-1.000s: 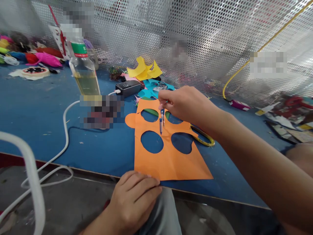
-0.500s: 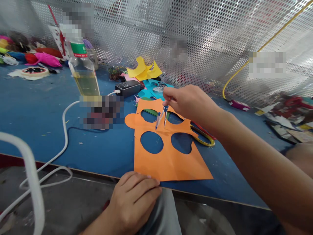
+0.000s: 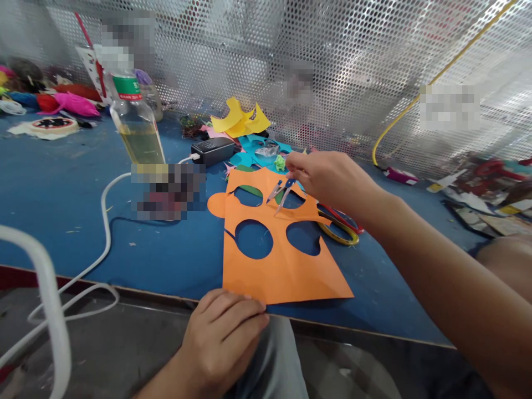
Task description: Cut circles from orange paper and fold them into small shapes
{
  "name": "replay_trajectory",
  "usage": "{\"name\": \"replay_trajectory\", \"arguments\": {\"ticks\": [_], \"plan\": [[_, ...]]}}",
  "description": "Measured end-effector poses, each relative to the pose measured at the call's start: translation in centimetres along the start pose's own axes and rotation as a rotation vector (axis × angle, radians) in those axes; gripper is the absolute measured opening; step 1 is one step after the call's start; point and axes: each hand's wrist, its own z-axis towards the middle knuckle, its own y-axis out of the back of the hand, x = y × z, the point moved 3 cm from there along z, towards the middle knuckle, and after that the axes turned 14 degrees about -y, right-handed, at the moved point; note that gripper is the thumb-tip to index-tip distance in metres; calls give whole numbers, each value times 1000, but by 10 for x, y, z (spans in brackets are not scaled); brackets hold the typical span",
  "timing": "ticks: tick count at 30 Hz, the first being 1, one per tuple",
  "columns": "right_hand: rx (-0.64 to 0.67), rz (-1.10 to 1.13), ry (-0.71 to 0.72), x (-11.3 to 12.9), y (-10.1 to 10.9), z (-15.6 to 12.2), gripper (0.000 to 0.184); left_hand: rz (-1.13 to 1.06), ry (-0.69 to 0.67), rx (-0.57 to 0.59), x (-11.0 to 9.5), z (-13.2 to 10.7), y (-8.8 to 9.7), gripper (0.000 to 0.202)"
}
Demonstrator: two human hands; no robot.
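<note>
A blue desk (image 3: 374, 277) is carrying an orange sheet (image 3: 279, 244), which is lying at its near edge, in front of the person. The sheet is showing four roundish cutouts in two rows, with blue desk appearing through the near pair. The near right cutout is having an uneven outline, and a slit is joining the near left one to the sheet's side. The left hand (image 3: 228, 330) is lying palm down over the sheet's near left corner; whether it is pinching the paper, I cannot tell. The right hand (image 3: 322, 172) is gripping a drawing compass (image 3: 285, 198) by its top. The compass is leaning over the far part of the sheet, legs spread, one metallic and one blue-tipped; whether the tips are touching the paper is too fine to tell.

Behind everything, a perforated metal panel (image 3: 332, 83) is standing. The right forearm (image 3: 432, 255) is covering part of the desk. A bottle (image 3: 139, 141) of pale yellow liquid is standing to the far left, and a white cable (image 3: 106, 216) is running to a black box (image 3: 213, 149). Yellow scraps (image 3: 239, 119) and blue scraps (image 3: 249, 158) are lying beyond the sheet. Scissors (image 3: 343, 237) are poking out on the right, their blades hiding under the paper. An orange rounded piece (image 3: 216, 205) is jutting past the left side. A crumpled green bit (image 3: 280, 162) is sitting just beside the right hand.
</note>
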Motion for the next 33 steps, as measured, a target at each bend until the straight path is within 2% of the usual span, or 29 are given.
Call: {"name": "replay_trajectory", "arguments": {"ticks": [9, 14, 19, 28, 33], "plan": [[5, -62, 28, 10, 15, -14, 13, 7, 12, 0, -1, 0, -2, 18], [5, -40, 59, 14, 16, -15, 9, 12, 14, 8, -1, -1, -1, 19], [3, -24, 116, 19, 16, -13, 17, 19, 8, -15, -1, 0, 0, 18], [-13, -119, 67, 33, 24, -17, 11, 2, 4, -18, -2, -1, 0, 19], [1, -83, 111, 38, 24, -16, 13, -16, 9, -8, -1, -2, -1, 19]]}}
